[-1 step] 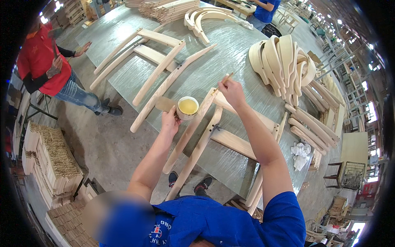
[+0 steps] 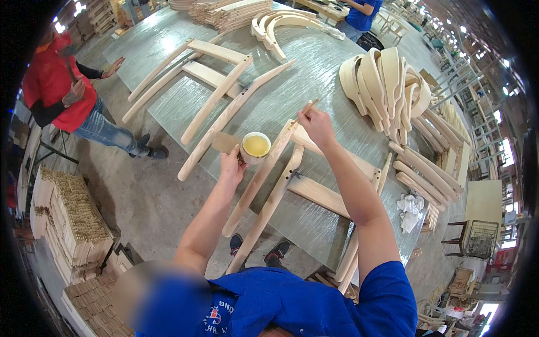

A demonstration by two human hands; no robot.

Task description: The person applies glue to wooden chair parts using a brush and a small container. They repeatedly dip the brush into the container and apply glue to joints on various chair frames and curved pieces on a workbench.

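White lettering [image 2: 226, 306] plus small red-and-white emblem [image 2: 215, 315] on camera wearer's blue shirt [image 2: 281, 297], lower edge; letters skewed, only partly readable.

Bright light floods the grey, glossy bench [image 2: 320, 67], glaring white toward its left corner. Beyond its right edge, white light patches [image 2: 508, 151] burn out. Soft shadow lies on grey concrete floor [image 2: 163, 205] off its near edge. My bare right hand [image 2: 317, 126] looks crisp, a blue-and-tan patch [image 2: 163, 297] below smeared; straight lines bend toward the black rim.
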